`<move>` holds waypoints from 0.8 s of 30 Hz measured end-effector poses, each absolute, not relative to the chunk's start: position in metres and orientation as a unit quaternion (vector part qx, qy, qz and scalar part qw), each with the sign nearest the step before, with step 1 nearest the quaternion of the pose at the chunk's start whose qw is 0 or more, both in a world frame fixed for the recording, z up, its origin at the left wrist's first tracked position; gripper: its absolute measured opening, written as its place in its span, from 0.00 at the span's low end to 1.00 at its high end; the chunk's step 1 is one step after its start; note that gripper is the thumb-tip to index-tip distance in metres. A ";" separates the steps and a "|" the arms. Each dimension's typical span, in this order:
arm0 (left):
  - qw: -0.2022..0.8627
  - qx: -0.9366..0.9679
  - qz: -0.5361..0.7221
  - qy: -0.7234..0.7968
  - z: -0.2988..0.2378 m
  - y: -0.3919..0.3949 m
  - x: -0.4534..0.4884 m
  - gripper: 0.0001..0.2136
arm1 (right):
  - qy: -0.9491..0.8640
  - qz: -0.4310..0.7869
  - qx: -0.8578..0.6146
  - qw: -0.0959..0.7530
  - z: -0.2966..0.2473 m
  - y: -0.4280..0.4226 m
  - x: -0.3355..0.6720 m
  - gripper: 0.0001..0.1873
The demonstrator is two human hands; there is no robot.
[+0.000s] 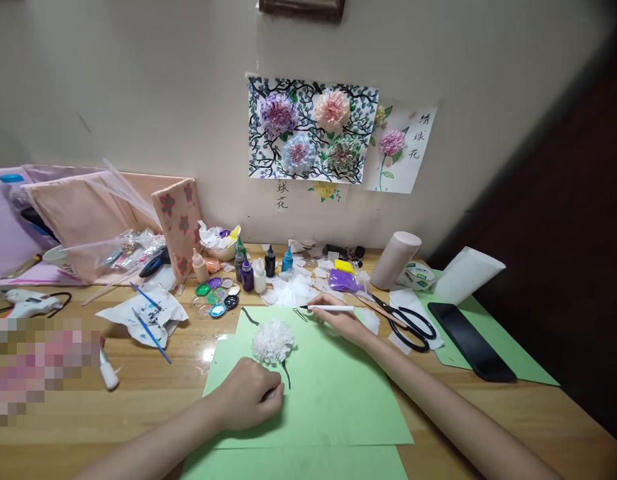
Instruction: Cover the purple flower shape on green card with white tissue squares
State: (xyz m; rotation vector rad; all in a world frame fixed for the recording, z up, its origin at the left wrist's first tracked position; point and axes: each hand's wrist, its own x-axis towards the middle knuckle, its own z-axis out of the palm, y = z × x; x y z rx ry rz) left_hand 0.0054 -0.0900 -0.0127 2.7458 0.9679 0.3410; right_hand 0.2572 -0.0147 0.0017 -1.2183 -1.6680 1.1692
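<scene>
A sheet of green paper [338,393] lies on the wooden table, overlapping another green sheet below it. On it sits a fluffy white paper flower [274,342], with a dark curved line above left and another below it. My right hand [341,323] is closed on a white pen [338,308], its dark tip to the left, at a small black outline [300,315] near the paper's top edge. Curled into a fist, my left hand [253,397] rests on the paper below the flower. Whatever its fingers may hold is hidden.
Paint bottles [247,275] and a palette [216,297] stand behind the paper. Right are scissors [413,327], a black phone [471,341] and a paper roll [396,260]. Left lie brushes [152,337] on tissue and a glue gun [31,303]. A flower picture [313,130] hangs on the wall.
</scene>
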 end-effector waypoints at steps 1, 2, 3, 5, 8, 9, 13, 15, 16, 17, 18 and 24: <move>0.101 0.931 0.117 0.329 -0.012 -0.090 0.006 0.11 | -0.649 0.463 -0.476 0.372 -0.001 -0.017 0.258 0.13; 0.100 0.932 0.117 0.329 -0.012 -0.090 0.006 0.11 | -0.645 0.468 -0.476 0.372 -0.003 -0.019 0.259 0.14; 0.100 0.933 0.117 0.327 -0.012 -0.091 0.006 0.11 | -0.640 0.473 -0.477 0.374 -0.006 -0.019 0.259 0.14; 0.110 0.933 0.114 0.322 -0.011 -0.091 0.005 0.11 | -0.633 0.476 -0.478 0.380 -0.011 -0.018 0.259 0.14; 0.140 0.928 0.110 0.328 -0.011 -0.090 0.005 0.12 | -0.641 0.468 -0.475 0.381 -0.015 -0.015 0.260 0.13; 0.150 0.925 0.110 0.331 -0.011 -0.090 0.005 0.11 | -0.646 0.467 -0.472 0.377 -0.015 -0.015 0.261 0.13; 0.178 0.919 0.109 0.334 -0.011 -0.089 0.005 0.11 | -0.653 0.482 -0.458 0.361 -0.013 -0.016 0.264 0.14; 0.185 0.917 0.108 0.335 -0.011 -0.089 0.005 0.11 | -0.648 0.492 -0.455 0.360 -0.012 -0.017 0.265 0.14; 0.187 0.917 0.109 0.335 -0.011 -0.089 0.006 0.10 | -0.648 0.494 -0.455 0.359 -0.011 -0.017 0.265 0.14; 0.188 0.916 0.109 0.336 -0.010 -0.089 0.006 0.10 | -0.649 0.494 -0.455 0.356 -0.011 -0.017 0.265 0.14; 0.189 0.916 0.111 0.335 -0.010 -0.089 0.006 0.10 | -0.652 0.493 -0.455 0.353 -0.011 -0.017 0.265 0.14; 0.185 0.918 0.120 0.328 -0.009 -0.090 0.006 0.10 | -0.667 0.479 -0.465 0.329 -0.011 -0.019 0.267 0.13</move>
